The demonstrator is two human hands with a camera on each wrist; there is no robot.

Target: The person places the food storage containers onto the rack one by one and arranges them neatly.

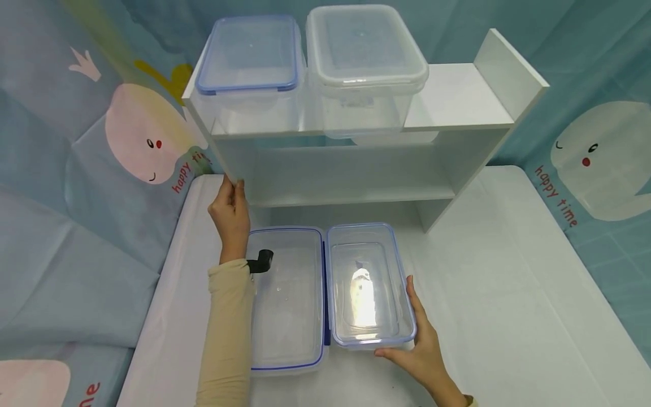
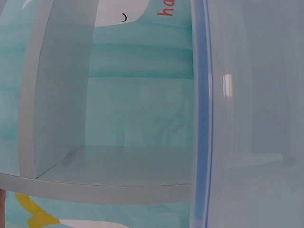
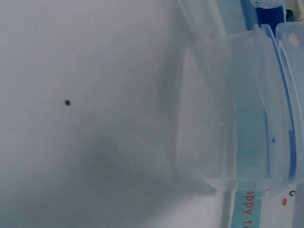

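My left hand (image 1: 231, 220) grips the front edge of the white shelf's (image 1: 346, 175) left side panel, thumb on the inner side. My right hand (image 1: 419, 345) holds the near right corner of a clear food container (image 1: 341, 282) with a pale blue rim, thumb along its front and fingers on its right side. Left of it lies a larger clear container (image 1: 290, 305) with a dark blue rim line, partly hidden by my left forearm. In the left wrist view, a blue-edged clear container (image 2: 203, 118) stands before the shelf compartment (image 2: 137, 166). The right wrist view shows the clear container wall (image 3: 209, 114) close up.
On the shelf top stand a blue-lidded clear box (image 1: 249, 56) and a white-lidded clear box (image 1: 366, 51). The shelf stands at the back of a white table (image 1: 508, 294). A patterned blue-green curtain (image 1: 600, 237) hangs around it. A dark speck (image 3: 67, 102) lies on the tabletop.
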